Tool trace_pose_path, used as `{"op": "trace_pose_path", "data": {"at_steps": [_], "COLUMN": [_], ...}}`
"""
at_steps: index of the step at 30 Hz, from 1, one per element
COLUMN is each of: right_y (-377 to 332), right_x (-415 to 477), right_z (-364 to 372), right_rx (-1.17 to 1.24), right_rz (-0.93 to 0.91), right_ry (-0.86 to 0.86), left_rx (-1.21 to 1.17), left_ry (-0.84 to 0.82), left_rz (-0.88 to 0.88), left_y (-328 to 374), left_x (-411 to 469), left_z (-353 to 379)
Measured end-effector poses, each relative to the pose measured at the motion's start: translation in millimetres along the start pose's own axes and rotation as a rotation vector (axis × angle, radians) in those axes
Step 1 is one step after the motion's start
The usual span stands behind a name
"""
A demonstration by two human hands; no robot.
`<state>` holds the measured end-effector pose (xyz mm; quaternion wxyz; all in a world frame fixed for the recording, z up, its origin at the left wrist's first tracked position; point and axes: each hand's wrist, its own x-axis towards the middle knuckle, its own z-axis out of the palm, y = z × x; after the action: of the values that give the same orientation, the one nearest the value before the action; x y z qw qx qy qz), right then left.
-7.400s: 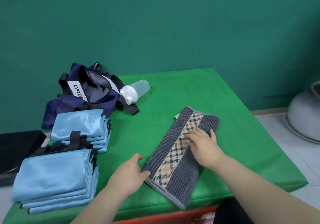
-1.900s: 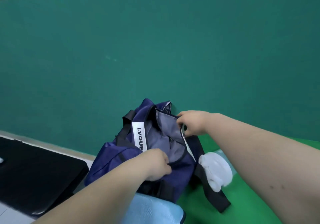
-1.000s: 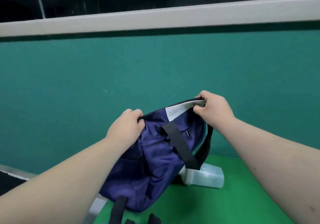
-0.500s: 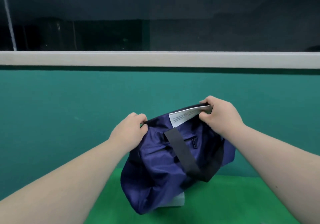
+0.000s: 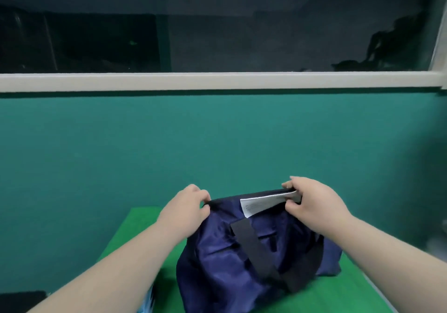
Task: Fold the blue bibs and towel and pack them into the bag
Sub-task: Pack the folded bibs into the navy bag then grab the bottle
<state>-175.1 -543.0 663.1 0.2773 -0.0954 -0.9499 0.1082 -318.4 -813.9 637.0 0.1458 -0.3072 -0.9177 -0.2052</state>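
A navy blue bag (image 5: 217, 264) with a black strap (image 5: 254, 247) stands on the green table (image 5: 135, 228). My left hand (image 5: 186, 206) grips the left end of its top edge. At the right end of that edge, my right hand (image 5: 312, 203) pinches the fabric together with a white label (image 5: 261, 202). A sliver of light blue bibs (image 5: 147, 303) shows at the bottom, under my left forearm. The towel is out of view.
A teal wall rises close behind the table, with a white sill (image 5: 217, 81) and a dark window above it. A black object (image 5: 19, 300) lies at the lower left, beyond the table's edge.
Both hands took hold of the bag's top edge, lifted it and moved it right and down onto the middle of the table. The bottle is now hidden behind the bag.
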Motion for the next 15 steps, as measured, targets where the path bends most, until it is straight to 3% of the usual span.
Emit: {"op": "trace_pose_path", "data": {"at_steps": [7, 12, 15], "right_y": [-0.7, -20.2, -30.0], "right_x": [-145.4, -214.4, -243.0], "right_z": [13.7, 26.7, 34.7], "right_rx": [-0.115, -0.014, 0.016], "right_rz": [-0.094, -0.036, 0.011], "right_ry": [-0.267, -0.355, -0.381], "left_rx": [0.029, -0.057, -0.125], "left_ry": [-0.201, -0.27, -0.263], "left_rz": [0.018, -0.049, 0.002], "left_y": [5.4, 9.9, 21.1], "left_x": [-116.3, -191.2, -223.4], "left_z": [27.8, 49.2, 61.7]}}
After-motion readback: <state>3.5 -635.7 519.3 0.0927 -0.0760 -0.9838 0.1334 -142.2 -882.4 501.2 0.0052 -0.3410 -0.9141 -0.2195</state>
